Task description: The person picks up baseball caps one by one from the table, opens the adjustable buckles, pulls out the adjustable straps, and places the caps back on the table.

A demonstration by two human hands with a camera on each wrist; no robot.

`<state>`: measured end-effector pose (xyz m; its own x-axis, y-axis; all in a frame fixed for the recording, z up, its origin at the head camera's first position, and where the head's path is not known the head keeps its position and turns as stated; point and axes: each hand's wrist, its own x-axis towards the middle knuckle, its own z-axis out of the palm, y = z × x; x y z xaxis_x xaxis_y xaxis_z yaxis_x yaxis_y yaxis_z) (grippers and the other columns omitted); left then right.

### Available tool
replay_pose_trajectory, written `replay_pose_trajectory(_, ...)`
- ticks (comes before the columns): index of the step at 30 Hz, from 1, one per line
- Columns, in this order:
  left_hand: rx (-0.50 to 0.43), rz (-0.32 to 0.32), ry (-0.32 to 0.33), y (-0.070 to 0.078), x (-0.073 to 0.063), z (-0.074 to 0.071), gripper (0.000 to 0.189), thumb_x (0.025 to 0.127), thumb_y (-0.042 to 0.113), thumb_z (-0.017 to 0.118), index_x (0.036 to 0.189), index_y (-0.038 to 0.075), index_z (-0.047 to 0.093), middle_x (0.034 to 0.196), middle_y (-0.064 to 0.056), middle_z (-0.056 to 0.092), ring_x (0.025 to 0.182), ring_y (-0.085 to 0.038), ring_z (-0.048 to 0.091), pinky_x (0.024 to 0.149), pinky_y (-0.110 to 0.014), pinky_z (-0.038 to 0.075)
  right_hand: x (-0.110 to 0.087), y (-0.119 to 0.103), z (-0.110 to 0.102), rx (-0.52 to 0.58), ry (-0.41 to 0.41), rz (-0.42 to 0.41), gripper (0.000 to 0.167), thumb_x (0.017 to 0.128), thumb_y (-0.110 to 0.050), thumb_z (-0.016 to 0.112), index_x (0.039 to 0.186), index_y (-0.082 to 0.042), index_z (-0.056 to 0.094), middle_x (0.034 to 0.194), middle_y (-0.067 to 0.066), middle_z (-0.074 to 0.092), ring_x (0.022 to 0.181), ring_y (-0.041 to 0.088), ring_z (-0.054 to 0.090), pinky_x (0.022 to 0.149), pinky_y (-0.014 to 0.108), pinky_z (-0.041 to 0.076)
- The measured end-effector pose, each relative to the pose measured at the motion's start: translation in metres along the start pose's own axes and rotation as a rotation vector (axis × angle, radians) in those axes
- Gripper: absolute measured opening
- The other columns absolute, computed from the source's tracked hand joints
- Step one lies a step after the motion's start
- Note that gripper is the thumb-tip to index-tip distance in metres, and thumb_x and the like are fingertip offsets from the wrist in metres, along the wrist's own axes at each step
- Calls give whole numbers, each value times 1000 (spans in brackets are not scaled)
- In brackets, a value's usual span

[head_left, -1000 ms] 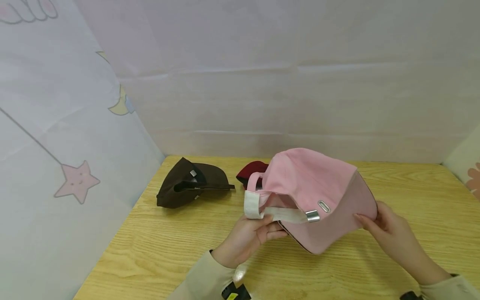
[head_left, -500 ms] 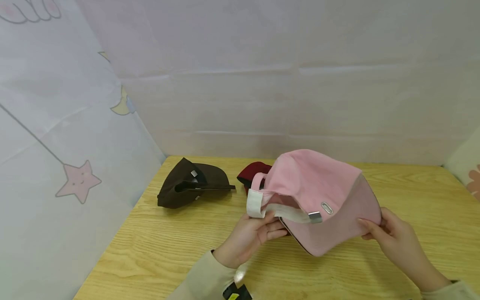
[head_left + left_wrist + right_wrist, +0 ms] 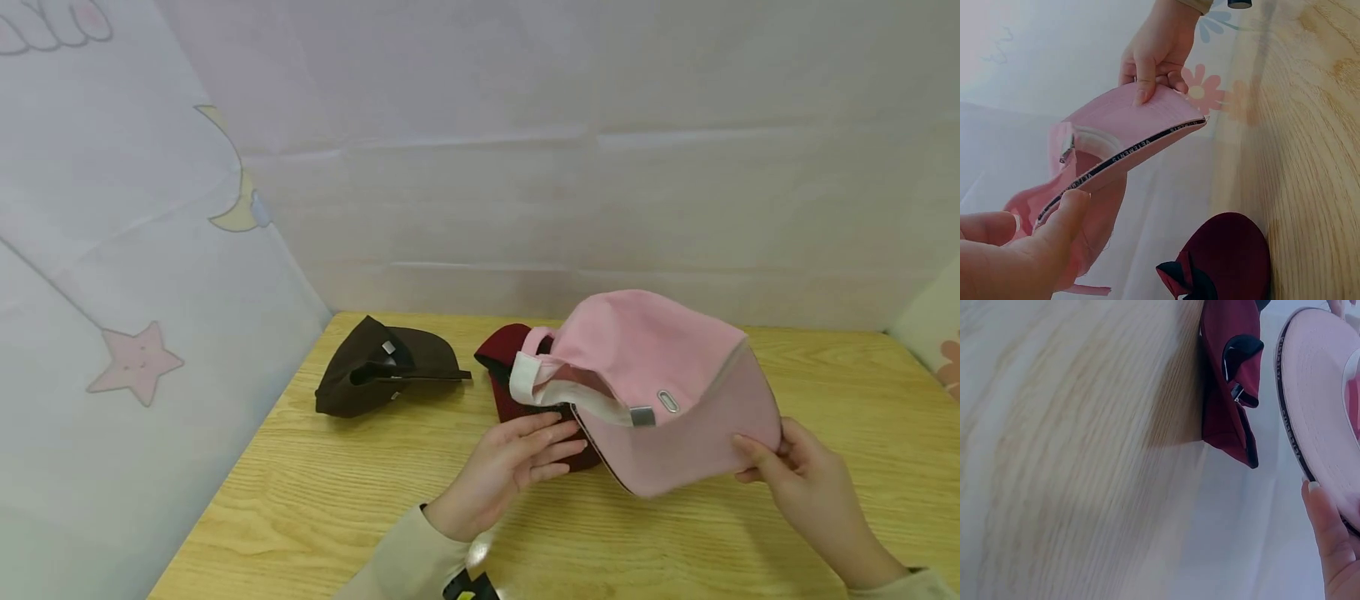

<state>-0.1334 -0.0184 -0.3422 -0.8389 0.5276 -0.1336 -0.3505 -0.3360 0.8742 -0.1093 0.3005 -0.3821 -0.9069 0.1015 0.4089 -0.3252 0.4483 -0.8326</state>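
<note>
A pink baseball cap (image 3: 637,350) hangs over the table, its brim tipped toward me and its white back strap and metal buckle on the left. My right hand (image 3: 813,483) pinches the brim's right corner, thumb on the underside. Below the strap, my left hand (image 3: 502,467) has its fingers extended, fingertips right at the brim's left edge. In the left wrist view, a digit of that hand overlaps the brim's black lettered trim (image 3: 1132,150). Behind the pink cap and left hand, a dark red cap (image 3: 504,343) rests on the table, partly hidden.
A dark brown cap (image 3: 341,379) lies on its side at the back left of the wooden table (image 3: 300,500). A pale cloth backdrop (image 3: 450,208) rises behind the table, and a printed one with a pink star (image 3: 138,362) stands along the left.
The pink cap and right hand have shifted right and slightly up. My left hand's fingers have come off the strap and straightened. More of the dark red cap shows.
</note>
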Motion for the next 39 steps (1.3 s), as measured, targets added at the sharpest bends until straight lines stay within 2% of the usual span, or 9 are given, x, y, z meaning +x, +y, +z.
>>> replay_pose_trajectory(8, 22, -3, 16, 0, -2, -2, 43, 102, 6, 45, 141, -12, 36, 140, -27, 47, 124, -36, 52, 94, -31, 49, 1, 2, -8, -75, 21, 90, 8, 91, 7, 62, 89, 1, 56, 66, -8, 65, 53, 5, 62, 51, 18, 51)
replay_pose_trajectory(14, 32, 0, 27, -2, -2, -5, 43, 102, 6, 45, 140, -11, 37, 139, -26, 47, 124, -35, 52, 97, -34, 47, 1, 6, -15, -99, 37, 142, 9, 93, 2, 62, 91, 3, 53, 65, -8, 65, 52, 5, 62, 48, 18, 49)
replay_pose_trajectory(20, 42, -5, 30, -3, -2, -6, 42, 103, 9, 43, 141, -9, 38, 140, -24, 48, 124, -34, 53, 99, -36, 45, 2, 8, -19, -102, 58, 164, 9, 93, 2, 61, 91, 4, 53, 65, -10, 64, 51, 4, 61, 48, 18, 49)
replay_pose_trajectory(27, 50, -11, 46, -4, -3, -7, 42, 103, 10, 44, 140, -7, 40, 139, -23, 50, 124, -33, 53, 99, -34, 46, 2, 10, -22, -119, 56, 194, 14, 95, 1, 59, 99, 12, 50, 68, -15, 63, 52, 4, 62, 49, 18, 51)
replay_pose_trajectory(39, 76, -9, 67, -6, -4, -8, 40, 103, 11, 45, 138, -8, 43, 137, -23, 51, 123, -33, 54, 98, -34, 46, 3, 18, -27, -89, 82, 279, 15, 97, -3, 56, 99, 9, 47, 69, -18, 62, 50, 5, 62, 49, 20, 52)
